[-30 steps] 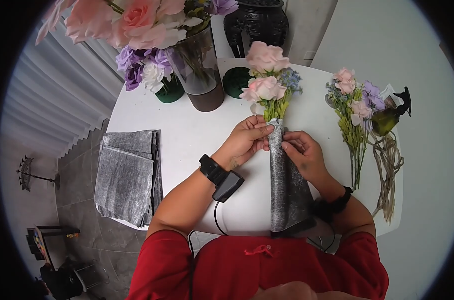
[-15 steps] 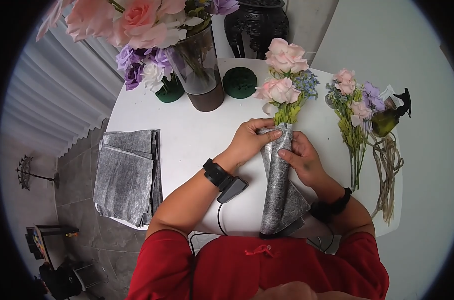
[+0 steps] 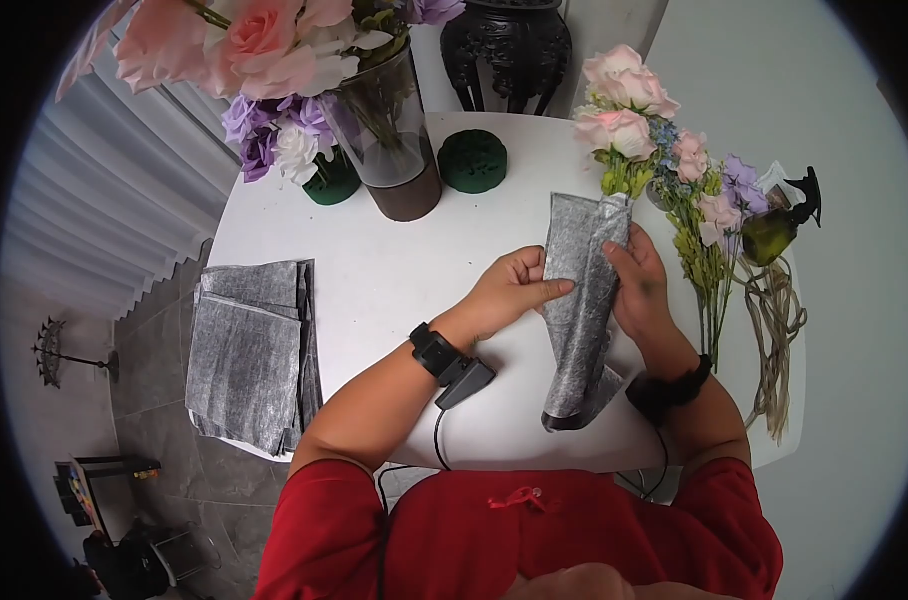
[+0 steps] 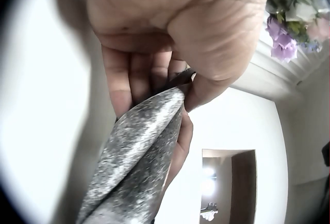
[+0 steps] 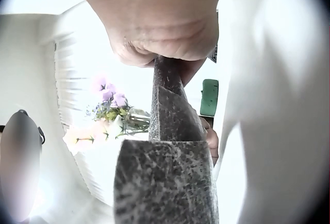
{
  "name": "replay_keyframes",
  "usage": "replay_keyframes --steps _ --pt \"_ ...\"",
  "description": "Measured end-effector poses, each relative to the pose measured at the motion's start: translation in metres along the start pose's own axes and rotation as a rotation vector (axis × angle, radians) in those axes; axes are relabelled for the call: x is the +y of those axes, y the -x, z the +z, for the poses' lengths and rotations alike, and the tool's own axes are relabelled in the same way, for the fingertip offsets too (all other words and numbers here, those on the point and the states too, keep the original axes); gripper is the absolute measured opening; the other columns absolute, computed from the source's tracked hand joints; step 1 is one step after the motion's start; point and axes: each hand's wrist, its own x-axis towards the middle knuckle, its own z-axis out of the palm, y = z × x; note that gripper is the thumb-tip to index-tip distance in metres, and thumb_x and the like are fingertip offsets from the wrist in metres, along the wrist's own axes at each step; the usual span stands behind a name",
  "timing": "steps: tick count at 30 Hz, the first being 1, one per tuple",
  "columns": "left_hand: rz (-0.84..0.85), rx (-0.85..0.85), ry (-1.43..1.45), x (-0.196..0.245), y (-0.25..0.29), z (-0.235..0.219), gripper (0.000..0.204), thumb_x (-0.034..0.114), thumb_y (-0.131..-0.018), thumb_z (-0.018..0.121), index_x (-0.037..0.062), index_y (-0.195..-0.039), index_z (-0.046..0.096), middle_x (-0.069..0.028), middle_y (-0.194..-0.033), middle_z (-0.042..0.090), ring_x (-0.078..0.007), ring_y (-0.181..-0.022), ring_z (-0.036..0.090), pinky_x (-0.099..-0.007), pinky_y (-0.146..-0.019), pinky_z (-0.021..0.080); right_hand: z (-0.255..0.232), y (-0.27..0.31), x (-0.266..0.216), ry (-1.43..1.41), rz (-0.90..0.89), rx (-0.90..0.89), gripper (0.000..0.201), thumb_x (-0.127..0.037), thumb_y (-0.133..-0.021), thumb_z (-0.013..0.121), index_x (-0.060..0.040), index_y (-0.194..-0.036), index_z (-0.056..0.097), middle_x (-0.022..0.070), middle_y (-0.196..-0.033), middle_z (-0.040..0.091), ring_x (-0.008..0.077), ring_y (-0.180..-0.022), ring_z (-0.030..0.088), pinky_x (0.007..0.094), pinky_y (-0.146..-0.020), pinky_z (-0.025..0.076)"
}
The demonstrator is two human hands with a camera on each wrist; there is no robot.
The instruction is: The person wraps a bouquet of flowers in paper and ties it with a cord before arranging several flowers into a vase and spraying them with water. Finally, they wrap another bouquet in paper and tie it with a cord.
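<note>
A bunch of pink roses [image 3: 619, 130] with small blue flowers stands out of the top of a grey speckled wrap [image 3: 580, 270], rolled round its stems. On the right side, my right hand [image 3: 642, 285] grips the rolled part, thumb across the front. My left hand [image 3: 509, 295] pinches the loose left edge of the sheet between thumb and fingers. In the left wrist view the wrap [image 4: 139, 152] runs down from the left hand's pinch [image 4: 175, 33]. The right wrist view shows the folded wrap [image 5: 167, 183] below the right hand [image 5: 160, 23]; its fingertips are mostly hidden.
Grey sheets [image 3: 246, 360] lie stacked at the left. Behind stand a tall glass vase [image 3: 394, 150] of flowers and a green foam block [image 3: 473, 161]. On the right are another flower bunch [image 3: 709, 230], a spray bottle [image 3: 769, 237] and tan cords [image 3: 774, 350].
The wrapped bunch has moved right and away from the body, its lower end lifting. My left hand has gone from the wrap's top to its left edge, where a flap now spreads out.
</note>
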Motion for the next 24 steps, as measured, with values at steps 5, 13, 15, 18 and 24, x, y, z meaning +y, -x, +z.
replay_keyframes --steps 5,13,15,18,24 --pt "0.087 -0.224 0.077 0.009 0.010 0.014 0.026 0.004 -0.088 0.061 0.0022 -0.113 0.055 -0.0026 -0.102 0.065 -0.0069 -0.087 0.061 -0.0226 -0.078 0.050 -0.002 -0.003 -0.016 -0.088 0.048 -0.023 0.034 -0.010 -0.090 0.052 0.0018 -0.121 0.044 0.0089 -0.108 0.058 0.0166 -0.097 0.057 0.0322 -0.088 0.046" --pt "-0.157 -0.320 -0.078 0.027 0.021 0.015 0.031 0.000 -0.085 0.062 0.0023 -0.115 0.056 -0.0022 -0.098 0.066 -0.0071 -0.086 0.061 -0.0223 -0.076 0.050 -0.006 -0.006 -0.026 -0.141 0.104 -0.058 0.032 -0.018 -0.091 0.051 -0.0001 -0.117 0.048 0.0086 -0.104 0.060 0.0178 -0.093 0.059 0.0322 -0.085 0.048" --pt "-0.035 -0.441 -0.080 0.014 0.022 0.024 0.033 0.002 -0.083 0.065 0.0026 -0.116 0.060 -0.0047 -0.103 0.066 -0.0099 -0.094 0.060 -0.0244 -0.085 0.048 -0.007 -0.006 -0.027 -0.153 0.129 -0.036 0.032 -0.019 -0.091 0.051 -0.0003 -0.117 0.049 0.0085 -0.102 0.061 0.0181 -0.091 0.060 0.0324 -0.083 0.049" --pt "0.055 -0.474 -0.112 0.012 0.026 0.034 0.034 0.000 -0.079 0.069 0.0035 -0.113 0.064 -0.0046 -0.110 0.065 -0.0131 -0.106 0.056 -0.0286 -0.096 0.041 -0.011 -0.006 -0.028 -0.234 0.215 0.004 0.031 -0.022 -0.093 0.048 -0.0003 -0.114 0.053 0.0093 -0.099 0.063 0.0187 -0.087 0.062 0.0332 -0.080 0.050" --pt "0.167 -0.406 -0.117 0.013 0.041 0.056 0.031 -0.001 -0.074 0.074 0.0054 -0.103 0.069 -0.0063 -0.117 0.063 -0.0166 -0.115 0.052 -0.0328 -0.100 0.038 -0.017 -0.008 -0.039 -0.363 0.216 -0.175 0.036 -0.028 -0.095 0.043 0.0014 -0.110 0.058 0.0137 -0.094 0.067 0.0217 -0.080 0.067 0.0331 -0.075 0.055"
